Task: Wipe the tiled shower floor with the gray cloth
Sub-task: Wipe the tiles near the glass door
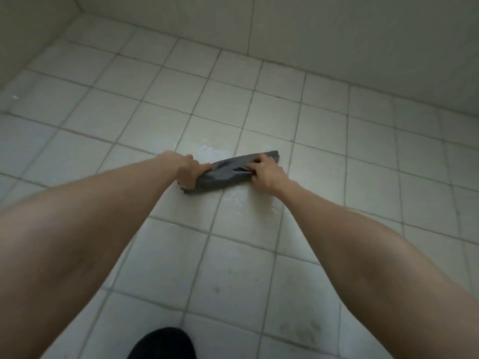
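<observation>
A pale tiled shower floor (248,275) with dark grout lines is bounded by two plain walls (337,35) joined at a corner. One gray cloth (223,176), bunched long, is laid on a wet patch (212,151). Its ends are clutched by curled fingers of the left grip (187,170) and the right grip (265,172). One black shoe (162,344) is seen.

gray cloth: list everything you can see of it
The gray cloth is dark gray soft fabric, bunched into a long creased band lying slantwise on the tiled floor. The left hand grips its near end; the right hand clutches folds nearer its far end. The floor beside it looks wet.
</observation>
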Demonstrator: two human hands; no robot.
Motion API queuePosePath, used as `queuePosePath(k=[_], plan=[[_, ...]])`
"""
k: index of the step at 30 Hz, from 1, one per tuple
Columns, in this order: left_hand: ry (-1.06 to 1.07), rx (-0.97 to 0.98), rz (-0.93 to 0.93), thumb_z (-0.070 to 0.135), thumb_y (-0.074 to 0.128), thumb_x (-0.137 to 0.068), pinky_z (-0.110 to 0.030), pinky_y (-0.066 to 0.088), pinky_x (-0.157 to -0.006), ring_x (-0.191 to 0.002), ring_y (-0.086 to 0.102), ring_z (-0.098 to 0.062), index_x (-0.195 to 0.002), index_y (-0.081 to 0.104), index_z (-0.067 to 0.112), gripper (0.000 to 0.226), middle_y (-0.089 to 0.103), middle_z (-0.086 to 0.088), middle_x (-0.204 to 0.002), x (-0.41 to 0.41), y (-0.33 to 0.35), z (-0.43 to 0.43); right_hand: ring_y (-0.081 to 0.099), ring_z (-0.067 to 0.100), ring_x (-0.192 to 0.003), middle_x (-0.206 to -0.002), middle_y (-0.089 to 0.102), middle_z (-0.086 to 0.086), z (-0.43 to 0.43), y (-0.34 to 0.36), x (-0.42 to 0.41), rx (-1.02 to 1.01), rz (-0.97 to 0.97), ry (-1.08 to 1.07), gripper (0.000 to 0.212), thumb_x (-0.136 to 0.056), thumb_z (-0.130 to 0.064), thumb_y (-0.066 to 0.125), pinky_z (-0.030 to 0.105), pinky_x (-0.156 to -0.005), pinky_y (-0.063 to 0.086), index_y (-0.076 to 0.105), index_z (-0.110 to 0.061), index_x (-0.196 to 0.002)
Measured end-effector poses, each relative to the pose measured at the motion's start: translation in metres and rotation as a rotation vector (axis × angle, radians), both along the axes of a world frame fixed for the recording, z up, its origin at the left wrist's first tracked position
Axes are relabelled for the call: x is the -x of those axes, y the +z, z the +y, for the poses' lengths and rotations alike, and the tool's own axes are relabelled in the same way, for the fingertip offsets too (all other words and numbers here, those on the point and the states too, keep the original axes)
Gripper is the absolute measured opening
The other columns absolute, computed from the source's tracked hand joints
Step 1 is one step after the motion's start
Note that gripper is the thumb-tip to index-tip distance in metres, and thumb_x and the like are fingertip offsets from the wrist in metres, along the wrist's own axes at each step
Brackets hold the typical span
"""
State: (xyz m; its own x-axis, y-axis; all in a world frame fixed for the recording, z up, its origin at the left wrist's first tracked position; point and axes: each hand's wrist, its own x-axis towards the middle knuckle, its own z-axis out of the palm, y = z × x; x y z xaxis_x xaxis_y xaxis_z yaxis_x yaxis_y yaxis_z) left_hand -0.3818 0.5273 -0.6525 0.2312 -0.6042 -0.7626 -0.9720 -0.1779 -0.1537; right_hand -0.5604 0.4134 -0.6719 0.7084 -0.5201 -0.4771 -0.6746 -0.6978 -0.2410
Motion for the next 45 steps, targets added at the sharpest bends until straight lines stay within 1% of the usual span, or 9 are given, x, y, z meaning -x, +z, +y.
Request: queuePosePath(k=[4,8,16,22,26,32,35,40,45], plan=[[0.036,0.240,0.160,0.062,0.063,-0.070,-0.042,0.037,-0.097,-0.120,0.038,-0.029,-0.137,0.022,0.018,0.090,0.035,-0.008,-0.128,0.015,-0.024,0.007,0.031,0.030,-0.128,-0.135,0.032,0.008,0.000,-0.005,-0.007,0.053,-0.043,-0.067,0.049,-0.086,-0.021,0.056,0.048,-0.106,0.037,0.045,-0.021,-0.134],[0.122,0.581,0.170,0.027,0.052,-0.088,-0.040,0.043,-0.090,-0.114,0.049,-0.031,-0.133,0.037,0.013,0.050,0.049,-0.011,-0.127,0.033,-0.033,0.009,0.041,0.032,-0.120,-0.127,0.046,0.010,0.010,-0.002,-0.017,0.123,-0.036,-0.089,0.035,-0.089,-0.015,0.050,0.044,-0.097,0.041,0.050,-0.016,-0.125],[0.061,0.243,0.266,0.021,0.060,-0.083,-0.032,0.045,-0.072,-0.101,0.061,-0.030,-0.114,0.058,0.015,0.032,0.062,-0.012,-0.113,0.052,-0.025,0.023,0.062,0.027,-0.107,-0.118,0.063,0.009,0.041,0.012,-0.036,0.102,0.361,0.168,0.034,-0.082,-0.017,0.060,0.027,-0.075,0.046,0.061,-0.011,-0.116],[0.334,0.550,0.236,0.014,0.059,-0.078,-0.035,0.044,-0.077,-0.102,0.058,-0.035,-0.107,0.054,0.011,0.030,0.059,-0.019,-0.112,-0.024,-0.008,0.061,0.054,0.033,-0.115,-0.124,0.055,0.016,0.049,0.023,-0.095,0.108,-0.017,0.036,0.035,-0.087,-0.012,0.056,0.037,-0.089,0.046,0.050,-0.007,-0.121],[0.453,0.777,0.038,0.013,0.058,-0.081,-0.040,0.045,-0.073,-0.096,0.056,-0.039,-0.106,0.052,0.008,0.026,0.050,-0.019,-0.108,-0.093,-0.002,0.099,0.050,0.034,-0.114,-0.122,0.050,0.019,0.076,0.019,-0.147,0.088,-0.239,0.105,0.026,-0.091,-0.001,0.046,0.040,-0.092,0.043,0.052,-0.004,-0.117],[0.464,0.433,0.086,0.029,0.062,-0.079,-0.040,0.045,-0.089,-0.109,0.054,-0.039,-0.137,0.035,0.012,0.067,0.048,-0.018,-0.121,-0.103,-0.025,0.109,0.050,0.031,-0.118,-0.130,0.044,0.014,0.083,0.011,-0.162,-0.020,-0.100,0.180,0.033,-0.091,-0.021,0.050,0.030,-0.103,0.039,0.064,-0.012,-0.120],[0.439,0.242,0.129,0.036,0.069,-0.074,-0.036,0.051,-0.086,-0.107,0.058,-0.035,-0.133,0.040,0.013,0.069,0.053,-0.018,-0.122,-0.114,-0.020,0.089,0.051,0.028,-0.115,-0.127,0.046,0.013,0.074,0.016,-0.159,-0.039,-0.075,0.215,0.029,-0.092,-0.019,0.052,0.027,-0.098,0.039,0.068,-0.014,-0.115],[0.495,-0.080,0.194,0.020,0.076,-0.074,-0.043,0.058,-0.078,-0.102,0.062,-0.037,-0.122,0.046,0.008,0.058,0.056,-0.021,-0.120,-0.129,-0.007,0.063,0.043,0.033,-0.118,-0.130,0.041,0.013,0.084,0.014,-0.169,0.024,-0.054,0.186,0.026,-0.092,-0.008,0.051,0.035,-0.095,0.040,0.063,-0.010,-0.115],[0.411,0.081,0.121,0.024,0.079,-0.070,-0.037,0.055,-0.081,-0.091,0.062,-0.030,-0.112,0.056,0.011,0.050,0.062,-0.014,-0.103,-0.126,-0.011,0.061,0.053,0.032,-0.119,-0.132,0.053,0.015,0.070,0.019,-0.180,-0.054,-0.013,0.121,0.038,-0.085,-0.006,0.060,0.034,-0.100,0.046,0.062,-0.005,-0.123]])
